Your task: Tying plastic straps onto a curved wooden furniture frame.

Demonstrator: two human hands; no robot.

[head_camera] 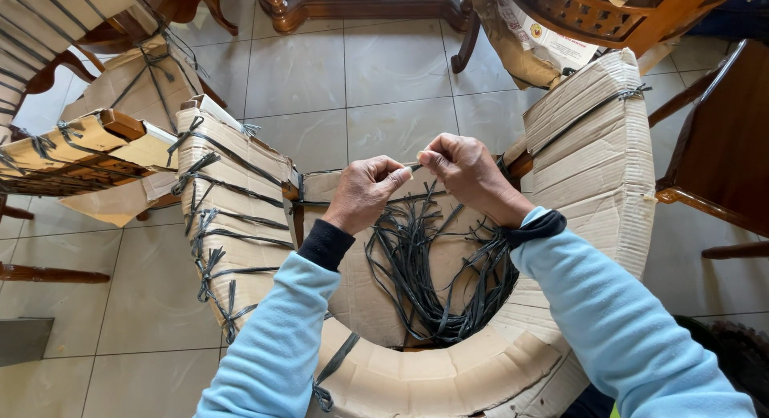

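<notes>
Curved brown cardboard-wrapped chair (pixel 448 370), nearest: its seat carries a loose bundle of dark plastic strapping strips (pixel 436 266). Left hand (pixel 364 192) and right hand (pixel 465 171) pinch one strip taut between them above the seat's far edge. Risk: strip slipping or snapping under pull.

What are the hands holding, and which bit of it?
Both hands, left hand and right hand, pinch one thin dark strap near its top end; the strap bundle hangs below.

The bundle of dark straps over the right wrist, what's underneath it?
Under the bundle of dark straps lies the cardboard-wrapped chair seat. Whatever is beneath that cardboard is covered. Both hands, left hand and right hand, pinch one strap above it.
</notes>
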